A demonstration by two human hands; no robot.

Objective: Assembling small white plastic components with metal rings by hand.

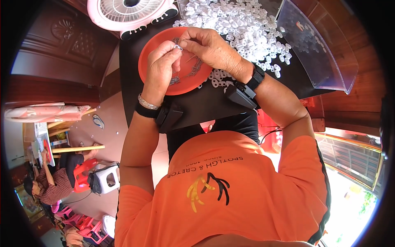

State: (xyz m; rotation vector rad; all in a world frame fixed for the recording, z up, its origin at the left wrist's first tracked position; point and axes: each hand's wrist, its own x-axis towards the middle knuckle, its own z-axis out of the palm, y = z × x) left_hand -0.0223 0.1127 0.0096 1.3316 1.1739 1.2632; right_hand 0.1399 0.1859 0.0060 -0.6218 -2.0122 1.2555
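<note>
My left hand point(159, 70) pinches a small white plastic piece point(177, 47) with holes in it, held above a shallow orange basin point(145, 61). Close beside that piece, my right hand point(216, 51) has its thumb and forefinger pressed together; whatever lies between them is too small to make out. Thin grey pieces point(175, 80) lie in the basin below both hands. A large heap of similar white plastic pieces point(251, 35) spreads over the black table point(197, 109), behind and to the right of my right hand.
A pink fan point(131, 14) stands behind the basin. Right of the heap rises a clear plastic panel point(314, 49). Black devices are strapped to both my wrists. To the left, another person point(57, 185) sits near a red stool point(84, 175) and a white stool point(110, 179).
</note>
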